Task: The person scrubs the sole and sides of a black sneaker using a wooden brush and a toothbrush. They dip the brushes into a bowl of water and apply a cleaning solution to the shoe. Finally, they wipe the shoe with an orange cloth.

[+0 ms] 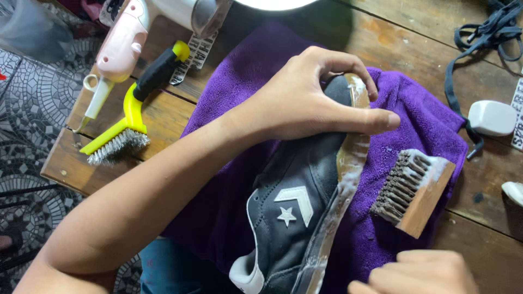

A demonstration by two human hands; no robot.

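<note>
The left hand point(305, 100) is curled over the front end of a black shoe point(297, 201). Its fingers bend around the toe and the thumb lies flat along the side, so it grips the shoe and holds it on its side. The shoe looks soft and dark, with a white star and arrow shape on it. Its pale sole point(340, 179) is wet and foamy.

The right hand point(417, 272) is at the bottom edge, closed into a loose fist. Only part of it shows, so I cannot tell if it holds anything. It is just below a wooden brush point(417, 190) with dark stiff bristles and some foam on it.

The shoe and the brush lie on a fluffy purple towel point(419, 125). The towel is spread on a brown wooden bench point(490, 250). A yellow wire brush point(131, 120) with a black handle lies to the left, well apart from the shoe. A small white bar point(492, 117) and black laces point(485, 38) lie to the right.
</note>
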